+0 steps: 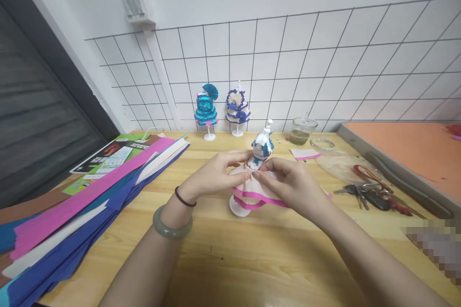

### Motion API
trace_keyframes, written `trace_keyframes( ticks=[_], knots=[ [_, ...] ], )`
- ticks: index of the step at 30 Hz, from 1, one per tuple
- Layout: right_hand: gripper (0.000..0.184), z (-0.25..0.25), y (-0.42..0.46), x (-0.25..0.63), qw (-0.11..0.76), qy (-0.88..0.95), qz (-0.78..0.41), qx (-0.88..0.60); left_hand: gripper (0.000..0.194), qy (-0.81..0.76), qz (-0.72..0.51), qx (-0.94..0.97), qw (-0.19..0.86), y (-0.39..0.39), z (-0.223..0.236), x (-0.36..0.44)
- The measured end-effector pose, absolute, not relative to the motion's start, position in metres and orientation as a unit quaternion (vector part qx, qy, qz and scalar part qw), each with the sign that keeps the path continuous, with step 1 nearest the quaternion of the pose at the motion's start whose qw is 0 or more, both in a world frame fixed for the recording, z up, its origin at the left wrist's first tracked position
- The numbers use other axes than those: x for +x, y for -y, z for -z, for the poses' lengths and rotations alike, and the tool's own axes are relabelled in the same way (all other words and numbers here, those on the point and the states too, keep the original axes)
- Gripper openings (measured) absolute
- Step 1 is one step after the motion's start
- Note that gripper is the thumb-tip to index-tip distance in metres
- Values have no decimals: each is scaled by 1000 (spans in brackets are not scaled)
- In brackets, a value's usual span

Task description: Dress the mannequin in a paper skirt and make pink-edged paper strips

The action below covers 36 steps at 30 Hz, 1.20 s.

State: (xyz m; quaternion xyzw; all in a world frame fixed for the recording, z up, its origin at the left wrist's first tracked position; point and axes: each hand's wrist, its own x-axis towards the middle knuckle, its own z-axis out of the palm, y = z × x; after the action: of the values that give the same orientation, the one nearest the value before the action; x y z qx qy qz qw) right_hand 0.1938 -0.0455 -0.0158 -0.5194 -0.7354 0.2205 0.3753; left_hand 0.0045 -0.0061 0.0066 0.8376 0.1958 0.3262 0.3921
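A small white stand wrapped in paper ruffles [262, 146], blue and white near its top, leans slightly right between my hands. Around its lower part lies a white paper strip with a pink edge [264, 191]. My left hand [228, 170] pinches this paper strip at the left, thumb in front and fingers behind. From the right, my right hand [284, 180] pinches the strip close to the left thumb. The stand's round white base [239, 206] rests on the table. My fingers hide part of its middle.
Two finished-looking paper-ruffled stands, one teal [206, 108] and one purple and cream [237, 105], stand by the tiled wall. Coloured paper sheets [90, 192] lie left. A glass cup [302, 132], a pink-edged paper scrap [305, 154], keys [374, 196] and an orange-topped surface [406, 148] are right.
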Motion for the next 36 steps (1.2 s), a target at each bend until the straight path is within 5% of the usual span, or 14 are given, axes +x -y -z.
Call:
trace_keyframes(
  ticks=[12, 16, 20, 27, 36],
  knots=[
    [20, 15, 45, 198, 377, 770, -165, -488, 37, -233, -351, 789, 447, 3, 4, 8],
    [14, 5, 48, 198, 400, 806, -34, -435, 38, -236, -367, 759, 483, -4, 10, 7],
    [32, 4, 51, 194, 349, 870, 76, -340, 43, -288, -399, 708, 507, -12, 17, 5],
    [20, 22, 49, 184, 321, 880, 215, -278, 38, -301, -423, 691, 504, -15, 21, 4],
    [23, 27, 50, 177, 290, 898, 223, -243, 28, -299, -426, 708, 478, -17, 21, 2]
  ],
)
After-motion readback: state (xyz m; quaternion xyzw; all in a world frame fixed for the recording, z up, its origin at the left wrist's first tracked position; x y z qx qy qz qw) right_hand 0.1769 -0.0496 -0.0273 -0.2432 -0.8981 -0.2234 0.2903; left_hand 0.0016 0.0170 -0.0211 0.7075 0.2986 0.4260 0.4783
